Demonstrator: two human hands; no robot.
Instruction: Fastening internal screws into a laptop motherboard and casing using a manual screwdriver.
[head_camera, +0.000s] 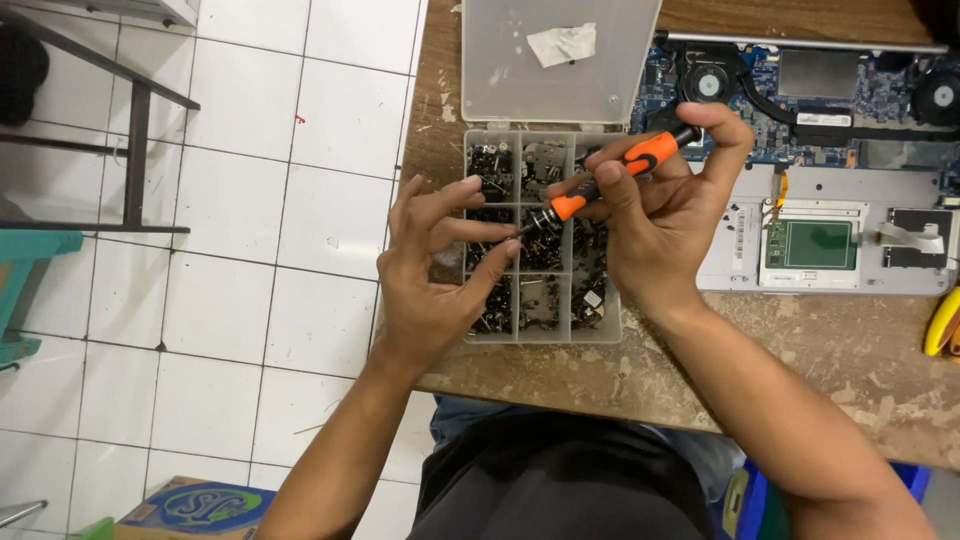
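My right hand (655, 215) grips an orange and black screwdriver (620, 170), its tip pointing left and down over a clear compartment box (545, 335) full of small dark screws. My left hand (435, 270) hovers over the box's left side with fingers spread, fingertips close to the screwdriver's tip. Whether a screw sits between those fingertips is too small to tell. The box's open lid (555, 60) stands behind it with a scrap of white tape on it.
An opened laptop (830, 170) lies on the worn wooden table (800, 350), its circuit board and fans exposed. A yellow tool handle (942, 322) rests at the right edge. White tiled floor (250, 200), a metal frame and a cardboard box (195, 505) are on the left.
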